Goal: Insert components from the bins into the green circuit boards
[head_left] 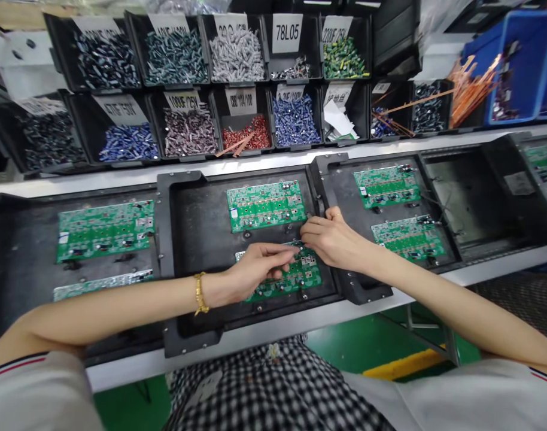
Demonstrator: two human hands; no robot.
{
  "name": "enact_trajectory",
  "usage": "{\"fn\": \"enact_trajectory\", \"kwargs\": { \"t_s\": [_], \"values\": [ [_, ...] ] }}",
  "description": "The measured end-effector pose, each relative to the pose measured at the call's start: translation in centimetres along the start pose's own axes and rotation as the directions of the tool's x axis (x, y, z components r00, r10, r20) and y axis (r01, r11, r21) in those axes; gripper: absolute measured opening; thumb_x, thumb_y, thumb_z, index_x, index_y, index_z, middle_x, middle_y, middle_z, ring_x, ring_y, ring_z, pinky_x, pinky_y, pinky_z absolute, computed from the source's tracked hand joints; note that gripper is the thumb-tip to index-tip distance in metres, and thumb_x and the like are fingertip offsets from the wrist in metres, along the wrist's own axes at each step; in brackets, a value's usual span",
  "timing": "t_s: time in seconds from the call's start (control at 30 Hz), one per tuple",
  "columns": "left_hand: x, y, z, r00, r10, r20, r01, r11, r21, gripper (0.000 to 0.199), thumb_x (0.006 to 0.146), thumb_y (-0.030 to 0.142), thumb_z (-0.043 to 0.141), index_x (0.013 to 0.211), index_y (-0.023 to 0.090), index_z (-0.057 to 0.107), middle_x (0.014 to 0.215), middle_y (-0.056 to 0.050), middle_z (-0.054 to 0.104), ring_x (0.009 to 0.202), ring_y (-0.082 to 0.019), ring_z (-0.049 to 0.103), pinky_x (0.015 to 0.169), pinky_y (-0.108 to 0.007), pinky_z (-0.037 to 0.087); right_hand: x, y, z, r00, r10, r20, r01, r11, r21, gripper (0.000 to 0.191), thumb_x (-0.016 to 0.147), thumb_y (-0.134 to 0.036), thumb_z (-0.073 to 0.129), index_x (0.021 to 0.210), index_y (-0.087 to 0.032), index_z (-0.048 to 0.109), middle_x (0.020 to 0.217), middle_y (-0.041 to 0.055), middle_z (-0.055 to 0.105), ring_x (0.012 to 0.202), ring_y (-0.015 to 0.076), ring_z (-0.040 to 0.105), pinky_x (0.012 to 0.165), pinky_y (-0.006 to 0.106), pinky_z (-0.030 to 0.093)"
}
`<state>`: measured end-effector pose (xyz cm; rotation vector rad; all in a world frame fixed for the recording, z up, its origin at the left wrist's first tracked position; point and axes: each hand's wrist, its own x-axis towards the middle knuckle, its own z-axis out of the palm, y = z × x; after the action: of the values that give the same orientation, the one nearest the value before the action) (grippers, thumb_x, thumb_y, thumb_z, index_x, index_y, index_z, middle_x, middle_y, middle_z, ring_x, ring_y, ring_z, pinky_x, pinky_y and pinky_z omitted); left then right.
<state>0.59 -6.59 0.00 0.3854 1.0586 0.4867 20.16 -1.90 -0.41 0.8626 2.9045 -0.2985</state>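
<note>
Two green circuit boards lie one behind the other in the black tray in front of me. Over the nearer circuit board (307, 276) are both my hands. My left hand (267, 266), with a gold bracelet at its wrist, has thumb and forefinger pinched together above the board's upper part; what is between them is too small to name. Fingers bent and drawn together, my right hand (330, 236) is at that board's top right corner, and its fingertips hide whatever they hold. Just beyond the hands is the farther circuit board (265, 205), carrying small parts.
Labelled black bins of loose components, such as blue capacitors (295, 120) and red capacitors (255, 133), stand in two rows behind the trays. More boards lie in the left tray (13, 239) and right tray (340, 197). A blue bin (525, 60) is at the far right.
</note>
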Motion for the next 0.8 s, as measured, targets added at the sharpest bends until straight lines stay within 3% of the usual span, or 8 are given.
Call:
{"fn": "enact_trajectory", "kwargs": {
  "t_s": [0.2,0.3,0.53,0.7,0.8],
  "values": [
    [0.7,0.5,-0.2,0.997,0.072,0.016,-0.072,0.997,-0.037,0.009,0.091,0.016,0.049,0.086,0.011,0.055,0.069,-0.004,0.061,0.053,-0.008,0.053,0.048,-0.018,0.036,0.1,-0.1,0.3,1.0,-0.028,-0.008,0.028,0.998,-0.064,0.024,0.083,-0.001,0.04,0.078,-0.014,0.06,0.085,0.0045,0.065,0.081,0.0177,0.05,0.07,0.035,0.017],
    [0.8,0.8,-0.2,0.999,0.048,0.009,-0.048,0.998,-0.047,0.01,0.094,0.015,0.042,0.086,0.012,0.049,0.08,-0.01,0.066,0.055,-0.009,0.057,0.048,-0.019,0.038,0.2,-0.3,0.3,0.999,-0.051,-0.003,0.051,0.994,-0.092,0.024,0.082,0.0,0.041,0.079,-0.014,0.061,0.084,0.0045,0.064,0.08,0.0183,0.049,0.07,0.035,0.017],
    [1.0,0.8,-0.7,0.995,0.089,-0.034,-0.09,0.996,-0.024,0.01,0.086,0.017,0.058,0.084,0.008,0.058,0.075,-0.005,0.063,0.05,-0.003,0.045,0.045,-0.016,0.031,0.2,-0.8,-0.2,0.997,-0.068,0.032,0.072,0.985,-0.155,0.023,0.084,-0.002,0.043,0.08,-0.014,0.062,0.083,0.0054,0.062,0.08,0.0191,0.047,0.07,0.036,0.019],
    [1.1,0.7,-0.8,0.997,0.052,-0.055,-0.053,0.998,-0.017,0.017,0.082,0.022,0.065,0.073,0.007,0.061,0.07,-0.005,0.064,0.048,-0.003,0.043,0.045,-0.017,0.03,0.3,-1.4,-0.2,0.996,-0.091,0.024,0.094,0.972,-0.216,0.022,0.085,-0.005,0.045,0.075,-0.015,0.063,0.078,0.0052,0.06,0.076,0.0184,0.047,0.07,0.036,0.018],
    [1.1,0.5,-0.9,0.998,0.038,-0.053,-0.041,0.997,-0.058,0.025,0.081,0.027,0.067,0.066,0.008,0.059,0.065,-0.003,0.06,0.05,-0.004,0.045,0.046,-0.017,0.031,0.2,-1.4,-0.3,0.998,-0.046,0.037,0.052,0.983,-0.177,0.023,0.085,-0.005,0.047,0.072,-0.015,0.062,0.078,0.0051,0.063,0.075,0.0177,0.05,0.07,0.035,0.018]
  ]
}}
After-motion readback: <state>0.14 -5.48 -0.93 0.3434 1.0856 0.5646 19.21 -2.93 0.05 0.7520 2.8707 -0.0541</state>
